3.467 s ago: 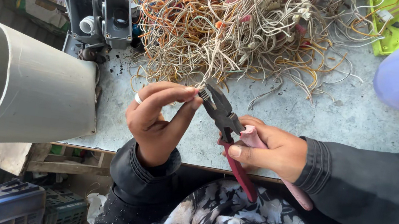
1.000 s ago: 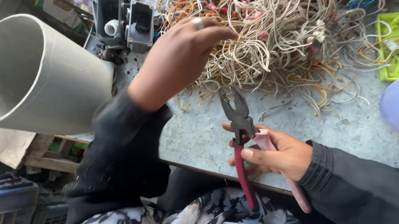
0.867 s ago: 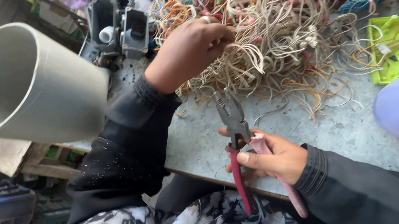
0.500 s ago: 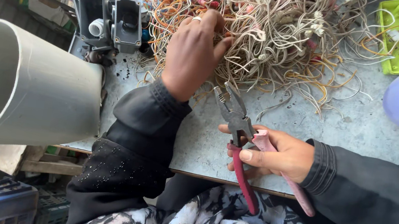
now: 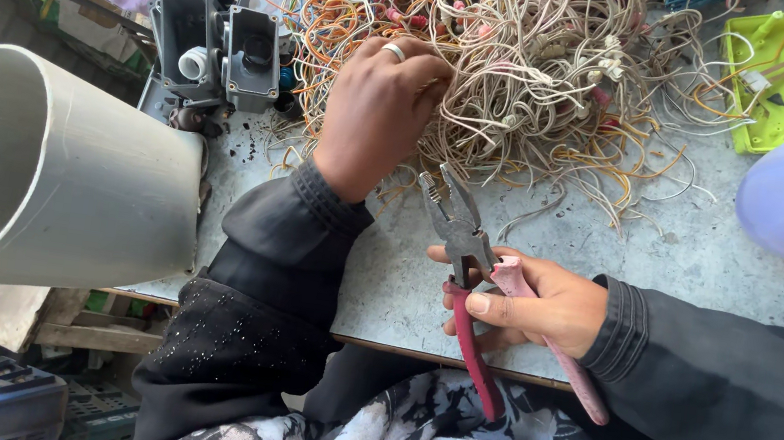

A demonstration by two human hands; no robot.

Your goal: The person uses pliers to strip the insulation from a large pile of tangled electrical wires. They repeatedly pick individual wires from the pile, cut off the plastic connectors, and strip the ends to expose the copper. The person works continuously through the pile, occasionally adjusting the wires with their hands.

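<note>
the tangled pile of wires (image 5: 532, 77) lies on the worktop (image 5: 728, 274) just beyond both hands, and the left hand (image 5: 379, 107) is sunk into its near edge, fingers curled on strands. one strand is best teased free before the pliers (image 5: 467, 260), gripped by the right hand (image 5: 527, 303) with jaws slightly apart, close on it.

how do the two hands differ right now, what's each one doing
The left hand reaches forward into the tangled wire pile, knuckles up, a ring on one finger. The right hand stays back near the table edge, wrapped around the pink-handled pliers, whose jaws stand open, pointing toward the pile. Both come out of dark sleeves.
</note>
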